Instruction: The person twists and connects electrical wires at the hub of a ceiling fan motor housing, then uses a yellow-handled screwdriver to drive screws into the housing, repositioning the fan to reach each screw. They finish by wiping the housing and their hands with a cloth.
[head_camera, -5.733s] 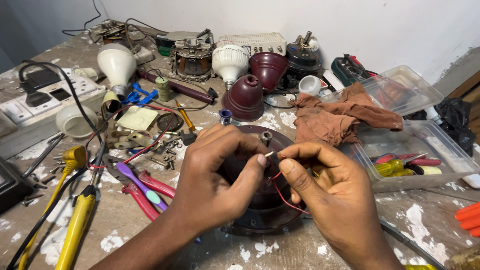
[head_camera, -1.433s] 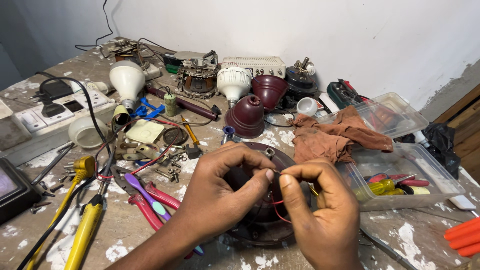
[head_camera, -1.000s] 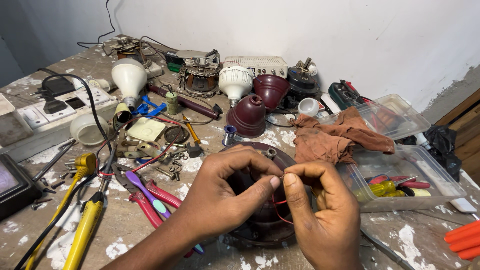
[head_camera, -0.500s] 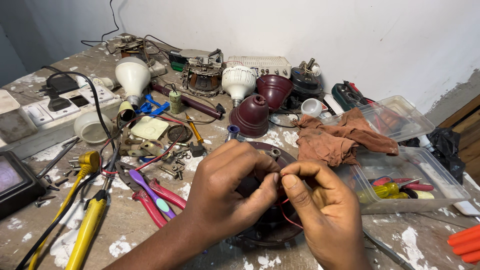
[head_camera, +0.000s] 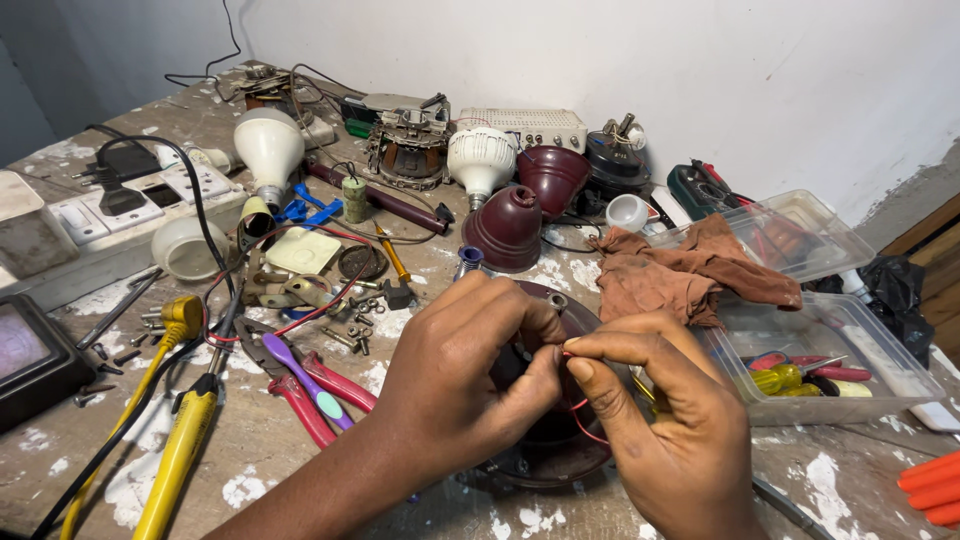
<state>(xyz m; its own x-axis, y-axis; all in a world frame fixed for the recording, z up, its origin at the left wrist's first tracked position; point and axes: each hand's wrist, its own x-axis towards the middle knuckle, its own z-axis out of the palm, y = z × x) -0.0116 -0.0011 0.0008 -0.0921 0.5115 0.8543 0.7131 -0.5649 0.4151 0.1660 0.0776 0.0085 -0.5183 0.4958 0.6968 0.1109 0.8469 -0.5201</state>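
Both hands' grip pinching red wire (head_camera: 578, 425) – L hand (head_camera: 455, 385), R hand (head_camera: 665, 430), maroon motor housing (head_camera: 545, 445) mostly hidden, wire end prob. covered.

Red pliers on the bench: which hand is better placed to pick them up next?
Left, probably. The left hand sits on the same side as the red pliers, close by; the right hand pinches the thin red wire farther off.

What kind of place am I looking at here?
Most likely a small electrical repair bench: yellow-handled test probes, white LED bulbs and a bare motor winding lie around. Both hands, left hand and right hand, pinch a thin red wire.
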